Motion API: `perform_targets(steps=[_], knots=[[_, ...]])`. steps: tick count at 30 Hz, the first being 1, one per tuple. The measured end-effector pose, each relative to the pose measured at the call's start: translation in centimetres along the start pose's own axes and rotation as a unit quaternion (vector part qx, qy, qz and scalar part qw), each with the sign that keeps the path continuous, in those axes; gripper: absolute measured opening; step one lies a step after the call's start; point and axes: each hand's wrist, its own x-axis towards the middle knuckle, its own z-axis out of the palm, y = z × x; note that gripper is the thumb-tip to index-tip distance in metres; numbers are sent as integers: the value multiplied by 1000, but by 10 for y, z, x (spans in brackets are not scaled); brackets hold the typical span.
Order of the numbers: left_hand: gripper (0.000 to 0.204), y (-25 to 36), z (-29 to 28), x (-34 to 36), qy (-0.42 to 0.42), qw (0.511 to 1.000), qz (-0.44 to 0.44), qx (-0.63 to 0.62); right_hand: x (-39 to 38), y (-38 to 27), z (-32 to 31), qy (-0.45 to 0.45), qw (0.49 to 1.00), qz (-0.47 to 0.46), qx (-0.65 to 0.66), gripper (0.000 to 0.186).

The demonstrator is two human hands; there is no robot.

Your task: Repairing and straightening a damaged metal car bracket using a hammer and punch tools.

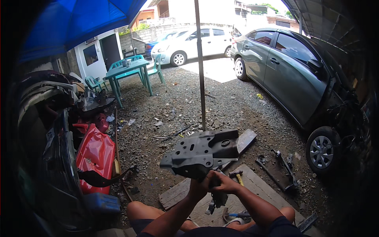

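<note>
Black metal bracket (203, 152) is held up by left hand (197, 186) & right hand (224, 184), both grips closed on its lower edge. Prob could be dropped onto knees at 6 o'clock, top-heavy.

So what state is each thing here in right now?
Dark grey perforated metal bracket: held up off the ground.
Left hand: closed on the bracket's lower edge.
Right hand: fingers curled on the same edge.
Grey-green sedan: parked, doors shut, front torn open.
Blue canopy: spread open.
</note>
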Motion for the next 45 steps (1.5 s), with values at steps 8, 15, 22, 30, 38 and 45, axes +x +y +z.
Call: perform_targets(steps=[8,15,22,30,38,45], knots=[[26,-43,-39,-23,-102,879,257,389,-16,-28,-7,-30,993,10,113,72],[47,-67,-55,-14,-150,983,84,-63,1,-29,9,17,998,-1,61,69],[56,-2,-53,6,-118,968,-40,-220,-8,-65,36,170,964,-7,-206,60],[47,35,-62,16,-31,950,-90,-297,-11,-75,55,104,976,79,-175,76],[46,33,-69,16,-41,957,-96,-272,-17,-59,55,97,978,50,-176,80],[41,28,-79,31,-25,957,-123,-261,-35,-34,22,139,971,98,-165,76]])
